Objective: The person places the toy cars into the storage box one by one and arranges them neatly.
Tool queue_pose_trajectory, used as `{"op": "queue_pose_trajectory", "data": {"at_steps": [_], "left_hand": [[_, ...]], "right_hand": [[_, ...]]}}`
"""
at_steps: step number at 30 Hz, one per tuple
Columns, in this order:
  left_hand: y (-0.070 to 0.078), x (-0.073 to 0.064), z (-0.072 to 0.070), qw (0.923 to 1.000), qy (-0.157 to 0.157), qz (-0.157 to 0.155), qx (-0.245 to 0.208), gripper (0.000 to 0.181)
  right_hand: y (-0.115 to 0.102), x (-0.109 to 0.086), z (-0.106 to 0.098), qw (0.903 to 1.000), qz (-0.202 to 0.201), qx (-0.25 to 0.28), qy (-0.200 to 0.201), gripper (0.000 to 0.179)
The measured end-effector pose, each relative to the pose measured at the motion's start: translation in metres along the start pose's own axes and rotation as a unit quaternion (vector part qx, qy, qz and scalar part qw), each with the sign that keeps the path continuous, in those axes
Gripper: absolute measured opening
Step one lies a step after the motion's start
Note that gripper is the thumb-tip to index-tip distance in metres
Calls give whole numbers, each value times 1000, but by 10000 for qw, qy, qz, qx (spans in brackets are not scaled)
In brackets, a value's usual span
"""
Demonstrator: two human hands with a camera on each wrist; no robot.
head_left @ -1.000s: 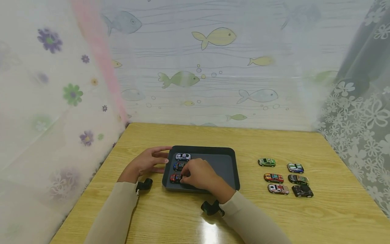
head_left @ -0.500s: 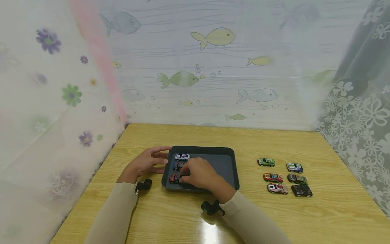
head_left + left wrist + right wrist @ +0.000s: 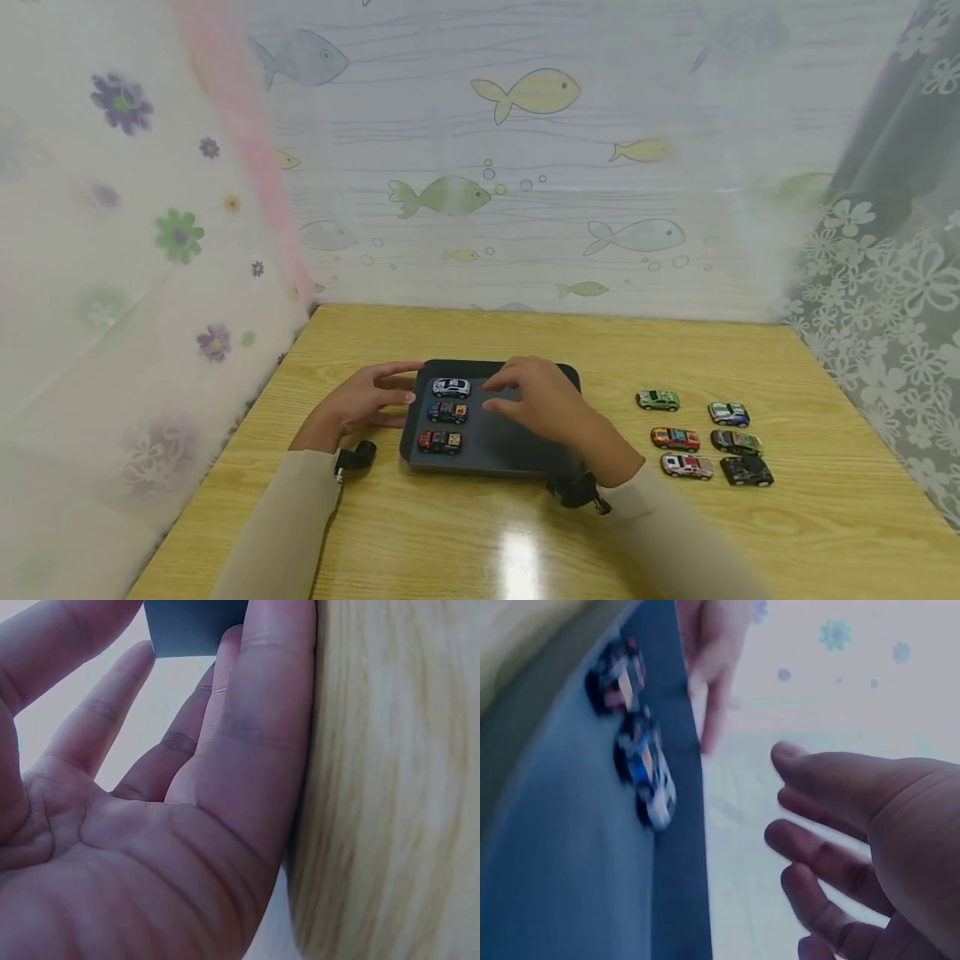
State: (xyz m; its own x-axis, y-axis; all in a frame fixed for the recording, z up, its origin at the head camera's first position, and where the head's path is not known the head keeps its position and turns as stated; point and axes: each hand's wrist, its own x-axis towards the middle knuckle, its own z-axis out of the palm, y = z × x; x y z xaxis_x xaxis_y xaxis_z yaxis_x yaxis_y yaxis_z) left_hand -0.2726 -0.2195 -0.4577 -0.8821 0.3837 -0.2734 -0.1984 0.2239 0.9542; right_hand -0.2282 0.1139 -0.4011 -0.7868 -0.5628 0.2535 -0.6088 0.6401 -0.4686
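Observation:
Three toy cars stand in a column along the left side of a dark grey tray: a white one at the back, a blue one in the middle and a red one in front. My left hand touches the tray's left wall with its fingers spread; the left wrist view shows the fingertips at the dark wall. Over the tray, right of the cars, is my right hand, thumb and fingers apart and nothing between them. In the right wrist view the cars look blurred.
Right of the tray, more toy cars lie on the wooden table in two columns, among them a green car, a red-and-yellow car and a black car. A fish-patterned curtain hangs behind the table.
My right hand has let go of the red car and moved up and to the right, uncovering the blue and red cars. My left hand stays at the tray's wall.

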Motion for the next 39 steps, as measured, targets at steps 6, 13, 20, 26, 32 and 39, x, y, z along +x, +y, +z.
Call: {"op": "queue_pose_trajectory", "data": {"at_steps": [6, 13, 20, 26, 32, 39], "left_hand": [[0, 0, 0, 10000, 3, 4, -19, 67], [-1, 1, 2, 10000, 20, -4, -24, 65], [-2, 1, 1, 10000, 3, -16, -6, 66], [-3, 2, 0, 10000, 6, -7, 5, 65], [-2, 2, 1, 10000, -4, 34, 7, 65], [-2, 0, 0, 10000, 0, 24, -12, 64]], "right_hand": [[29, -18, -25, 9995, 84, -57, 285, 23], [72, -45, -54, 9972, 533, -197, 481, 33], [113, -70, -78, 9903, 1193, -408, 581, 41], [139, -86, -91, 9856, 1618, -426, 228, 45], [159, -103, -100, 9827, 1828, -256, -151, 44], [174, -119, -109, 9799, 1961, -104, -349, 42]]}}
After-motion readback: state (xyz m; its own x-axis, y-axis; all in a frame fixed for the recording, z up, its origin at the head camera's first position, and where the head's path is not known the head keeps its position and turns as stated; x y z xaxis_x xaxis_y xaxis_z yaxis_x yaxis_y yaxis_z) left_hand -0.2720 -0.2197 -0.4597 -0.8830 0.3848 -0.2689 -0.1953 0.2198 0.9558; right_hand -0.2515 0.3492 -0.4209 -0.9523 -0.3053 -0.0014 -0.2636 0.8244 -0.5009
